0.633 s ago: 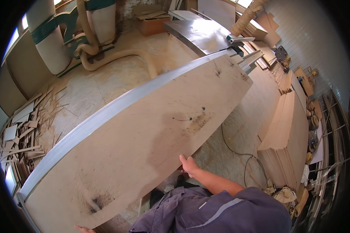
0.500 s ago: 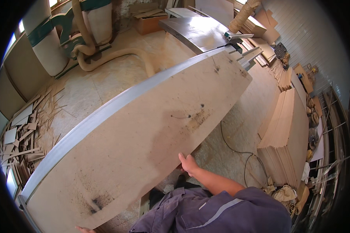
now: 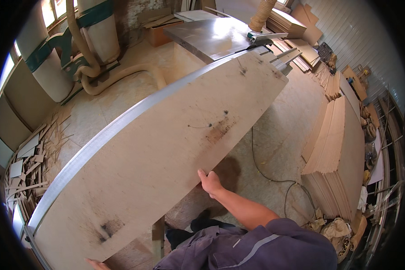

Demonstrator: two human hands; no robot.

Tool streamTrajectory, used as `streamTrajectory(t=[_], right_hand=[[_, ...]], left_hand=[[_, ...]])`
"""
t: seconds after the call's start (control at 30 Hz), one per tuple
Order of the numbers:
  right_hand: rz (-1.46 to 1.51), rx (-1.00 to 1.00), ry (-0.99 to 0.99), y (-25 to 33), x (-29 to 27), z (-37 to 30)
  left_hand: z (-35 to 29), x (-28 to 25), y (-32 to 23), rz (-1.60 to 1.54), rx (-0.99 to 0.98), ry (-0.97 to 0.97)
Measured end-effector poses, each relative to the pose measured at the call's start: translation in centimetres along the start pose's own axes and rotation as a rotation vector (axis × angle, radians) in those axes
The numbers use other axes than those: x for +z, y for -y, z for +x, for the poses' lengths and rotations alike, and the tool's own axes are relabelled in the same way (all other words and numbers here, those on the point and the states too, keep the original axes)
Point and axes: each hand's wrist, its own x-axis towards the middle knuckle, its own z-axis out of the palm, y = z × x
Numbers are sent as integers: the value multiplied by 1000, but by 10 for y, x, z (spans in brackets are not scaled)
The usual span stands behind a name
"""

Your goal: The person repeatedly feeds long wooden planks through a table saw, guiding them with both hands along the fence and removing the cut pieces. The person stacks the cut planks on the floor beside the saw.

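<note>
A long, wide brown board (image 3: 157,148) with dark smudges and stains stretches diagonally from the lower left to the far right. My right hand (image 3: 210,183) grips its near edge, thumb on top and the other fingers mostly hidden underneath. At the bottom of the view my left hand (image 3: 96,264) is at the board's near left corner; only a small part of it shows, thumb along the edge. A silvery metal rail (image 3: 108,123) runs along the board's far side, up to a shiny metal machine table (image 3: 207,38).
Stacked brown panels (image 3: 330,153) stand on the right, beside a black cable (image 3: 274,181) on the floor. Wood offcuts (image 3: 31,166) litter the left. Behind lie a dust collector (image 3: 60,54) and its hose (image 3: 126,74). A wooden leg (image 3: 158,236) stands below the board.
My view and body have shifted slightly, showing more floor and my feet beside the board's near edge. My shadow has slid off most of the board. Both hands stay at its edge.
</note>
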Motion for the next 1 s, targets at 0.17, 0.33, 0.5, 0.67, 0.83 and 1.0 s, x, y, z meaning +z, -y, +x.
streamTrajectory(t=[0.17, 0.33, 0.5, 0.67, 0.83, 1.0], right_hand=[[110, -39, 19, 1, -44, 41], [227, -30, 96, 15, -93, 88], [204, -10, 44, 5, -141, 137], [317, 54, 64, 35, -214, 162], [247, 107, 70, 47, -283, 213], [277, 87, 45, 48, -346, 273]], left_hand=[[-7, 14, 26, 3, 44, 45], [-43, 53, 46, -25, 64, 53], [-79, 76, 69, -15, -27, 14], [-132, 115, 102, -106, -171, 114], [-157, 116, 166, -98, -102, 251], [-227, 171, 196, -77, -213, 120]])
